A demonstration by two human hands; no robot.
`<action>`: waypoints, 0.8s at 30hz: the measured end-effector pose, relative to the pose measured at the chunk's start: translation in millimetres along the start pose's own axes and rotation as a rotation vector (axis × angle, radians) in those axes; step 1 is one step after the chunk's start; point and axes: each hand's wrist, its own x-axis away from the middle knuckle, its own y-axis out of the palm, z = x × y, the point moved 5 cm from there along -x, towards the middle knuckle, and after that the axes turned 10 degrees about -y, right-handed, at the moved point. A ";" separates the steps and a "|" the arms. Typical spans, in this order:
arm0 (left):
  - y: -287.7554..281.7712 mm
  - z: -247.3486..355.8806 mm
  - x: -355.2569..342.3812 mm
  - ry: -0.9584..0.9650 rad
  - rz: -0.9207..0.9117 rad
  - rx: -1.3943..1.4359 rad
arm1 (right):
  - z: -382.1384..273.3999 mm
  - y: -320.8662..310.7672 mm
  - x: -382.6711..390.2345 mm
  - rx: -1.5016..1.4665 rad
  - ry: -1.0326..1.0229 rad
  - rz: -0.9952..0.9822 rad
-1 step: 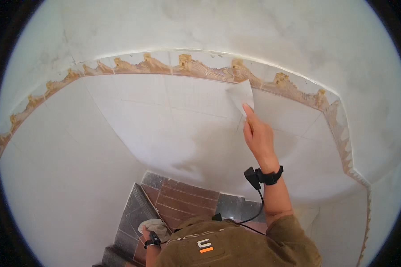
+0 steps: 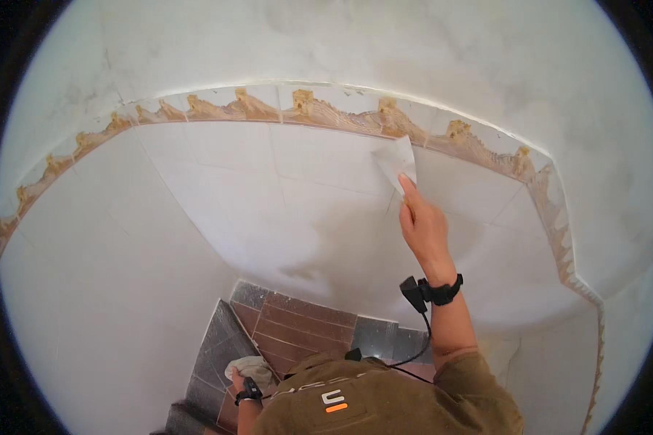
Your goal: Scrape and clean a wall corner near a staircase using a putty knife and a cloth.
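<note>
My right hand (image 2: 425, 226) is raised against the tiled wall and gripping a wide, thin-bladed scraper (image 2: 397, 159), its index finger stretched along the blade. The blade's far edge lies at the lower side of a brown patterned border strip (image 2: 341, 119); its handle is hidden in my fist. Low at my side, my left hand (image 2: 236, 378) holds a bunched pale cloth (image 2: 252, 368). Only part of that hand's fingers shows.
White wall tiles (image 2: 225, 174) fill the area below the border, with mottled plaster (image 2: 283, 43) above. Underfoot are reddish-brown floor tiles (image 2: 305, 319) and a dark grey step edge (image 2: 218, 341). A black wrist strap with a cable (image 2: 442, 291) circles my right wrist.
My right hand and the scraper have shifted very slightly right and down along the border's lower edge. My left hand and the cloth look unchanged.
</note>
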 end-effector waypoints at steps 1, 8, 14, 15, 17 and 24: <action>1.6 -3.7 -1.9 -0.011 0.012 0.071 | 4.6 0.7 5.3 0.024 -0.037 0.047; 2.1 -9.5 -3.3 0.010 -0.041 0.252 | -23.2 -14.2 -26.1 -0.001 -0.005 -0.124; -6.1 -13.7 -4.6 0.017 -0.066 0.345 | 0.3 -13.4 0.2 0.026 -0.113 0.042; -0.3 -13.1 5.0 -0.001 -0.048 0.344 | 0.5 -13.4 -2.0 0.035 -0.097 0.034; -4.1 -18.2 -1.2 -0.008 -0.039 0.335 | -5.7 -14.5 -12.6 0.046 -0.078 0.024; 11.0 -6.3 6.8 -0.036 0.018 0.350 | -23.4 -5.2 -26.6 -0.237 -0.073 -0.023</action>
